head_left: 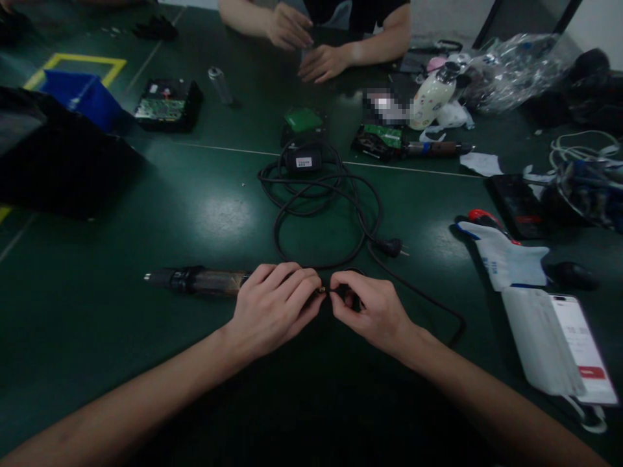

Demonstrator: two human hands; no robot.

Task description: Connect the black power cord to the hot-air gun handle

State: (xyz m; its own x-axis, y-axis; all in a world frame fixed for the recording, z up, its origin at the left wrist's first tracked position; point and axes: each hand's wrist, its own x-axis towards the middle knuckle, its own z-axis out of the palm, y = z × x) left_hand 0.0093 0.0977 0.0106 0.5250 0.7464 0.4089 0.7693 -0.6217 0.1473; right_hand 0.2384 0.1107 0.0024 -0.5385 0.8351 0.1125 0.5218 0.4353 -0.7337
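My left hand (277, 297) is wrapped over the rear of a dark electric screwdriver (209, 281), which lies sideways with its metal tip to the left. A small brass-coloured connector (321, 289) shows at the fingertips of that hand. Facing it, my right hand (372, 308) pinches a thin dark cable end, mostly hidden by the fingers. A narrow gap separates the two hands' fingertips. Just beyond them lies a coiled black power cable (278, 235) with an adapter box (302, 159) and a two-pin plug (390, 247).
Across the table are a co-worker's hands (321, 61). Circuit-board units (165, 104), a blue bin (80, 97) and a black bag (63, 162) stand left. To the right lie a second screwdriver (438, 149), a bottle (433, 97), a glove (511, 253), a mask (540, 340) and phones (518, 204).
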